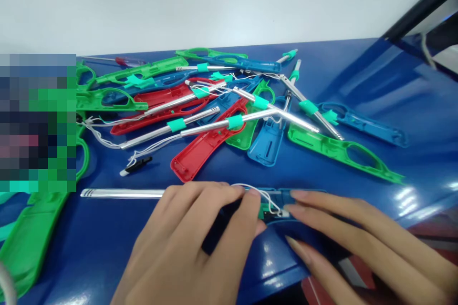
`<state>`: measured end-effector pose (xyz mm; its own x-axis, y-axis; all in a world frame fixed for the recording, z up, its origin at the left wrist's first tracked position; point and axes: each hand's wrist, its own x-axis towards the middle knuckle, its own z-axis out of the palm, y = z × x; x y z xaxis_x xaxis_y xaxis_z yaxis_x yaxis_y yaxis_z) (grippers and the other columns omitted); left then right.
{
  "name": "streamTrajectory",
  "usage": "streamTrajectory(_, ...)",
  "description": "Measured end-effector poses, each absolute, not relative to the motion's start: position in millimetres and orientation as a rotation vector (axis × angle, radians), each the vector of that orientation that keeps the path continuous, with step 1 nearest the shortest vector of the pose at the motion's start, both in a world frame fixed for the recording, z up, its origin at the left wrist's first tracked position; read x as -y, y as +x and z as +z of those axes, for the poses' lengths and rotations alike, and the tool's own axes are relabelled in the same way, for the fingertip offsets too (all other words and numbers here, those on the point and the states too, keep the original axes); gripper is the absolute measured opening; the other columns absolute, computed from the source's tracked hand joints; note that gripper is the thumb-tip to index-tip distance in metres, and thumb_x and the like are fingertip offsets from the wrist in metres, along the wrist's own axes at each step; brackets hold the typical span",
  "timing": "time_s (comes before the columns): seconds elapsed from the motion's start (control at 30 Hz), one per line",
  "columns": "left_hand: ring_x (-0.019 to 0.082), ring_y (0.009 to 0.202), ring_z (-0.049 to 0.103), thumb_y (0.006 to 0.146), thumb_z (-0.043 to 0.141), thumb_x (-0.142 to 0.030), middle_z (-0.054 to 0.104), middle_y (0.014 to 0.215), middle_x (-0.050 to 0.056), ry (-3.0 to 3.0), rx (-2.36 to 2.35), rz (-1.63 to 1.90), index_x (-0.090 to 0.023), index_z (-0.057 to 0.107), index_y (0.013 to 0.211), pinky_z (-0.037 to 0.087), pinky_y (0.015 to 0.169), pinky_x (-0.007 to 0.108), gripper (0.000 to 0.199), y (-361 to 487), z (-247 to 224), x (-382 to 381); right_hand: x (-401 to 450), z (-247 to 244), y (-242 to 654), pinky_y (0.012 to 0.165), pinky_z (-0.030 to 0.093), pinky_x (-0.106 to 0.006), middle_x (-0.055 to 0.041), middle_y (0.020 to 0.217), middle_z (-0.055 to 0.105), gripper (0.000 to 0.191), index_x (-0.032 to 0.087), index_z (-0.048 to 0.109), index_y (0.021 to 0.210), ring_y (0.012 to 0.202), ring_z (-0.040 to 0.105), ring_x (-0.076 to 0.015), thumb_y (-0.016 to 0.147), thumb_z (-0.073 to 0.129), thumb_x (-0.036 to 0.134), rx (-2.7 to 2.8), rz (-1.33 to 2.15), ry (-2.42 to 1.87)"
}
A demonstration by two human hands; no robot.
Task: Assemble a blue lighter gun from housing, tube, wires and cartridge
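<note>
A blue plastic casing half (274,192) lies at the table's front edge, partly under both hands. My left hand (200,243) is closed on it, with the fingertips pressing near a thin white wire (266,195). A silver metal tube (121,194) extends leftward from under that hand. My right hand (358,233) has its fingers apart; two fingertips touch the casing's right part beside a small white-tipped part (282,213). Its thumb is below the casing's edge. A bit of green tape (263,210) shows between the hands.
On the blue table (118,248) behind the hands lie piled red casings (193,155), green casings (329,147), blue casings (266,145) and taped silver tubes (168,128). A black part (139,165) lies nearby. A screwdriver (125,61) is at the back left.
</note>
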<state>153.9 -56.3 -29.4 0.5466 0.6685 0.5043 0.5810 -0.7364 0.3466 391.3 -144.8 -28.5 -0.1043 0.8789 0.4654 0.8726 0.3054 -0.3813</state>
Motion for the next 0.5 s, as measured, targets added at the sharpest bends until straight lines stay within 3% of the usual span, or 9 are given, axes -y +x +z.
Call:
streamTrajectory(0.1,0.024,0.123,0.073,0.123,0.034,-0.03,0.084,0.129,0.001,2.627,-1.076,0.959,-0.029,0.078,0.136,0.045,0.12,0.045,0.045,152.7,-31.1,59.1,141.4,-29.2,391.2,0.116,0.058,-0.024,0.0002,0.138,0.082,0.031,0.025,0.079,0.136,0.129,0.075,-0.0153,0.111,0.065,0.013,2.011,0.024,-1.511)
streamTrajectory(0.23,0.023,0.121,0.075,0.122,0.039,-0.025,0.084,0.127,-0.002,2.636,-1.055,1.002,-0.028,0.079,0.129,0.048,0.118,0.043,0.04,152.4,-30.8,55.6,144.0,-31.9,392.2,0.113,0.061,-0.029,-0.0015,0.138,0.082,0.036,0.026,0.08,0.138,0.128,0.076,-0.0181,0.113,0.059,0.009,1.999,-0.018,-1.507)
streamTrajectory(0.4,0.019,0.112,0.074,0.12,0.04,-0.02,0.081,0.121,-0.001,2.726,-0.916,1.038,-0.026,0.077,0.123,0.055,0.103,0.035,0.037,153.7,-27.4,44.9,145.7,-32.7,394.3,0.117,0.058,-0.025,0.0025,0.141,0.082,0.04,0.025,0.08,0.137,0.129,0.076,-0.0149,0.112,0.058,0.004,2.057,0.031,-1.47)
streamTrajectory(0.5,0.016,0.107,0.074,0.12,0.041,-0.021,0.078,0.117,-0.001,2.734,-0.922,1.044,-0.026,0.075,0.118,0.058,0.095,0.031,0.035,155.9,-22.7,39.4,145.9,-33.5,396.2,0.117,0.059,-0.029,0.0041,0.144,0.081,0.04,0.028,0.078,0.142,0.13,0.075,-0.0161,0.115,0.057,0.008,2.059,0.038,-1.486)
